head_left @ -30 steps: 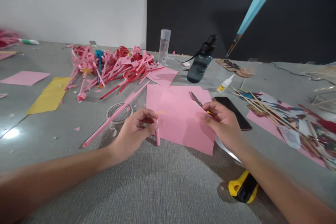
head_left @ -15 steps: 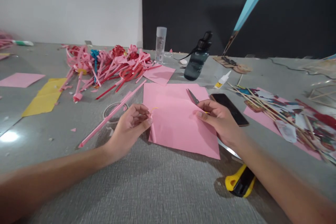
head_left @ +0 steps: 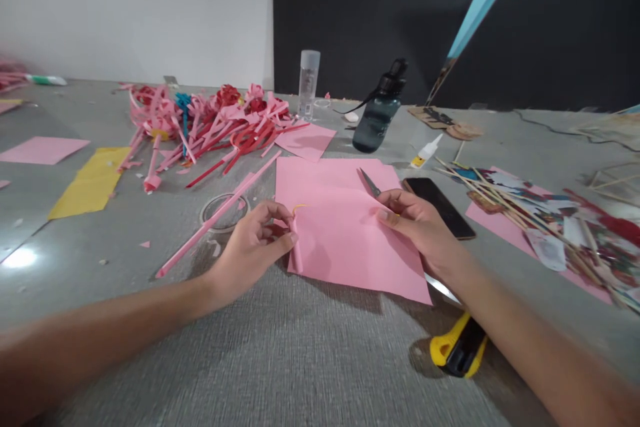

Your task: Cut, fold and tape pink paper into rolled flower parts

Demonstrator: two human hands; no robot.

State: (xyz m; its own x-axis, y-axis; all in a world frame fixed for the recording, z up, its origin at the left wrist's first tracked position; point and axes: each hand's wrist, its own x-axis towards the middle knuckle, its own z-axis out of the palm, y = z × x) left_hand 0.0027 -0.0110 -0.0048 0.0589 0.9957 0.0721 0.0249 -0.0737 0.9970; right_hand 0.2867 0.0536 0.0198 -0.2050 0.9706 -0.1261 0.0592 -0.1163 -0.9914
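A pink paper sheet [head_left: 345,240] spans the space between my hands, with another pink layer under its far edge. My left hand [head_left: 255,240] is closed, its thumb and fingers pinching a narrow rolled piece of pink paper [head_left: 297,255] at the sheet's left side. I cannot tell whether the roll is part of the sheet. A thin yellow strand [head_left: 300,205] curls from its top. My right hand [head_left: 413,227] pinches the sheet's right edge. Beyond its fingers pokes a pointed metal blade [head_left: 370,182], whose other end is hidden.
A pink paper tube [head_left: 220,213] lies across a tape roll [head_left: 209,219] at left. Pink and red paper flowers [head_left: 215,120] are heaped behind. A bottle [head_left: 376,117], glue [head_left: 427,151], a phone [head_left: 440,207] and sticks [head_left: 520,213] are at right; a yellow-black cutter [head_left: 459,345] is nearer.
The view has shifted slightly. My left hand has moved a little to the right with the rolled paper, and the sheet's near right corner has shifted right. Both hands keep their pinch.
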